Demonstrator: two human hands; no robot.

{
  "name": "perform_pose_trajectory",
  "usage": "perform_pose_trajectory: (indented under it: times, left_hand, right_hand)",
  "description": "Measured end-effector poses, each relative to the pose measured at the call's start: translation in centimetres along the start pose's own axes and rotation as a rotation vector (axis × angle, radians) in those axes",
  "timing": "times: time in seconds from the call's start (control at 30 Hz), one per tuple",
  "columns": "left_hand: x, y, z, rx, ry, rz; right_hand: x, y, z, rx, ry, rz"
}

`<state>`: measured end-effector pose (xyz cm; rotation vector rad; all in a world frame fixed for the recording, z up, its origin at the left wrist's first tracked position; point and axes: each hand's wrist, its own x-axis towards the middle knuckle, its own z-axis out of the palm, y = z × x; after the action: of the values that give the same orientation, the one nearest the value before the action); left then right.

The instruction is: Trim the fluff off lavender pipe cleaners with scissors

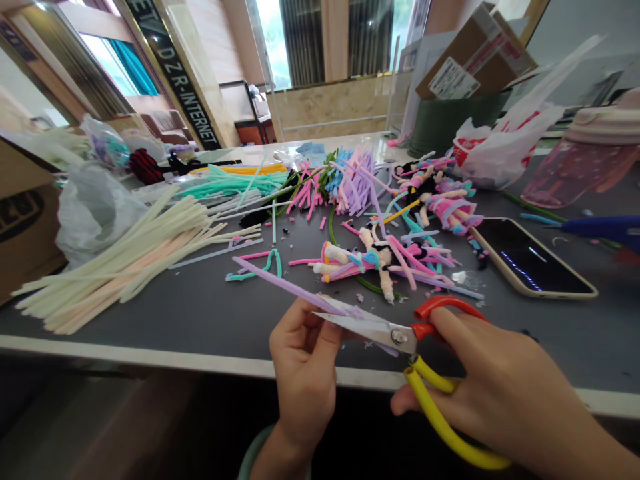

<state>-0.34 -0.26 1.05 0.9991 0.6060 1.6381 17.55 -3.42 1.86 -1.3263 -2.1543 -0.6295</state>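
My left hand (306, 373) pinches a lilac pipe cleaner (280, 283) that slants from the upper left down behind the scissors. With my right hand (500, 373) I grip a pair of scissors (373, 325) with one red and one yellow handle. Their blades are parted slightly and point left, beside the pipe cleaner at my left fingertips. Whether the blades touch its fuzz I cannot tell. Just beyond the blades, a pipe-cleaner doll (357, 259) in pink, white and blue lies on the grey table (210, 303).
Cream pipe cleaners (135, 260) lie in a heap on the left. Lilac bundles (357, 180) and finished-looking dolls (450, 200) sit at the back. To the right are a phone (533, 257), a pink bottle (575, 160), a white plastic bag (505, 150) and a blue tool (600, 228).
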Motion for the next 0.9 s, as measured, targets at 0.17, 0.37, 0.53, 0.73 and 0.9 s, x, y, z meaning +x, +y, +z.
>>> perform_pose_trajectory:
  times: [0.17, 0.37, 0.53, 0.73, 0.9]
  left_hand:
    - [-0.1, 0.1, 0.1, 0.006, 0.002, -0.015]
    - [0.0, -0.1, -0.1, 0.003, -0.004, 0.005]
    - [0.0, -0.6, -0.3, 0.030, -0.059, 0.004]
    - [-0.4, -1.2, 0.0, 0.033, -0.088, 0.010]
    - [-0.4, -1.1, 0.0, 0.093, -0.055, 0.011]
  right_hand:
    - [-0.1, 0.0, 0.0, 0.038, -0.006, 0.007]
    - [-0.2, 0.1, 0.1, 0.047, -0.020, 0.025]
    - [0.0, 0.0, 0.3, 0.041, -0.077, 0.041]
    - [0.3, -0.1, 0.3, 0.016, -0.073, 0.021]
    - [-0.1, -0.2, 0.5, 0.006, -0.083, 0.053]
